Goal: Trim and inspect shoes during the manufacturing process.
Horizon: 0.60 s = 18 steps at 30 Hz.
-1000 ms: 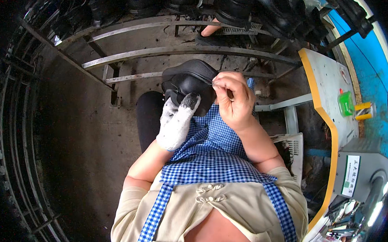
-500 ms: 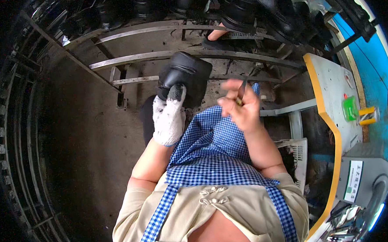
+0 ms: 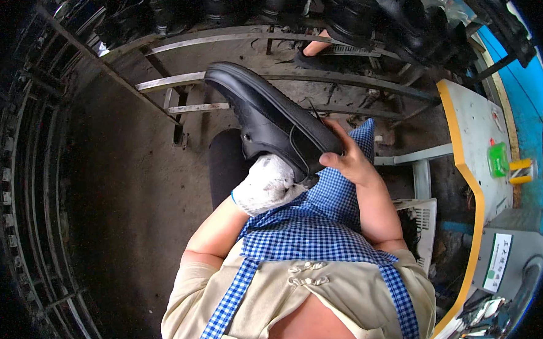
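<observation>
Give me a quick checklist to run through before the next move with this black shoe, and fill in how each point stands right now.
1. Left hand on the black shoe: ok, the white-gloved hand supports it from below at the heel end.
2. Right hand on the shoe: ok, bare fingers grip the heel end.
3. Shoe clear of the metal rails: ok, it is lifted above the lap, toe pointing up and away.
4. Lace tidy: cannot tell, a thin strand shows near the opening.
5. Checked apron covering the lap: ok.
6. Sole condition: cannot tell, mostly hidden.
</observation>
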Each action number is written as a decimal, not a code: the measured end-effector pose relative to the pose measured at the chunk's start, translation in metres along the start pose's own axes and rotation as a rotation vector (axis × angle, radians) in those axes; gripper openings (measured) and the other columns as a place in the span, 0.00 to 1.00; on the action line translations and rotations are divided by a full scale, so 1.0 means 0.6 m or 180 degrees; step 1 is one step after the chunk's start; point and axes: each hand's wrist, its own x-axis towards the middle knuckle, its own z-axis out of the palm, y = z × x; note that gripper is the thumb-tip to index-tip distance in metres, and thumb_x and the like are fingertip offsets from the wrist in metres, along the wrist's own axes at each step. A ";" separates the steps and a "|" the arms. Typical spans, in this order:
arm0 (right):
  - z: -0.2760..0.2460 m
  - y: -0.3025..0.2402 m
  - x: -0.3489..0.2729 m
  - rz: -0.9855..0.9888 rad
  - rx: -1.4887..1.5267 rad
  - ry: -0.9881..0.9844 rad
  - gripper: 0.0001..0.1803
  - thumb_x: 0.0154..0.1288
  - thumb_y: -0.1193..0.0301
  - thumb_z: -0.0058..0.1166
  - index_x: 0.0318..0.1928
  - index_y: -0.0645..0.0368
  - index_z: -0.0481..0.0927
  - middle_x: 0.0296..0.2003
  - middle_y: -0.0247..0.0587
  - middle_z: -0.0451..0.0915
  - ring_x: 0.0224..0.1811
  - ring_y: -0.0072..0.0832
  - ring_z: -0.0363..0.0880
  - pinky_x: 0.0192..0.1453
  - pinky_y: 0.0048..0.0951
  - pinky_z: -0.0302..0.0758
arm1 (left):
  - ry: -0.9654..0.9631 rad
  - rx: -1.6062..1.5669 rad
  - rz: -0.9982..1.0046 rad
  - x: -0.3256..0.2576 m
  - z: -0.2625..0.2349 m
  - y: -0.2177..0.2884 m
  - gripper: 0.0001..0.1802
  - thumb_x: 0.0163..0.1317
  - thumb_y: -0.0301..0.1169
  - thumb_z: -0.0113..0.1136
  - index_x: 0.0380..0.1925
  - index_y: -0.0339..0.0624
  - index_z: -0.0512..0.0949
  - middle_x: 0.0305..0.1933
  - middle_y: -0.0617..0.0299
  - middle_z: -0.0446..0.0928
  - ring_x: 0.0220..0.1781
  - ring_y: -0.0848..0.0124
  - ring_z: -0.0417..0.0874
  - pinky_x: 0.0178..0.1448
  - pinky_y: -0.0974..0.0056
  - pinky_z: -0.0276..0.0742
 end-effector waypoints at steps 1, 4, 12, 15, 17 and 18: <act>0.006 0.005 0.000 0.0316 0.0371 0.0117 0.35 0.56 0.62 0.65 0.60 0.66 0.67 0.51 0.40 0.74 0.55 0.27 0.69 0.61 0.26 0.65 | -0.0621 0.0249 -0.0357 0.003 -0.015 0.014 0.25 0.50 0.36 0.67 0.48 0.39 0.75 0.49 0.49 0.76 0.52 0.52 0.76 0.54 0.56 0.73; 0.001 0.075 -0.021 0.0834 0.0928 0.0330 0.34 0.56 0.60 0.59 0.60 0.64 0.68 0.53 0.41 0.74 0.56 0.30 0.72 0.59 0.27 0.67 | -0.0342 0.0421 0.0040 0.010 -0.043 0.047 0.19 0.53 0.39 0.64 0.39 0.36 0.77 0.35 0.50 0.77 0.37 0.53 0.79 0.40 0.54 0.76; 0.021 0.124 -0.037 0.0570 0.3874 -0.0648 0.36 0.67 0.51 0.47 0.67 0.61 0.58 0.65 0.50 0.62 0.65 0.44 0.65 0.66 0.45 0.66 | 0.3196 -0.1204 -0.1145 -0.030 -0.064 0.012 0.35 0.59 0.22 0.57 0.67 0.42 0.56 0.65 0.52 0.64 0.58 0.62 0.73 0.62 0.57 0.70; 0.050 0.087 -0.011 0.0404 0.4070 -0.1248 0.32 0.70 0.59 0.45 0.69 0.59 0.56 0.67 0.48 0.60 0.67 0.41 0.62 0.68 0.39 0.63 | 0.3063 -0.2418 -0.1703 -0.007 -0.078 0.006 0.36 0.58 0.21 0.58 0.66 0.41 0.57 0.62 0.55 0.66 0.62 0.66 0.68 0.66 0.62 0.64; 0.049 0.099 -0.025 0.0247 0.3385 -0.1300 0.29 0.72 0.63 0.43 0.69 0.60 0.56 0.67 0.45 0.60 0.66 0.36 0.64 0.69 0.32 0.62 | 0.3077 -0.2856 -0.1721 -0.007 -0.066 -0.005 0.30 0.57 0.22 0.59 0.61 0.36 0.63 0.60 0.56 0.68 0.62 0.67 0.68 0.67 0.64 0.62; 0.039 0.120 -0.036 0.0267 0.3377 -0.1305 0.29 0.72 0.63 0.43 0.69 0.60 0.56 0.67 0.45 0.60 0.66 0.36 0.64 0.69 0.32 0.62 | 0.3094 -0.2866 -0.1728 -0.008 -0.066 -0.007 0.30 0.57 0.22 0.59 0.61 0.36 0.63 0.60 0.56 0.68 0.62 0.67 0.68 0.67 0.64 0.62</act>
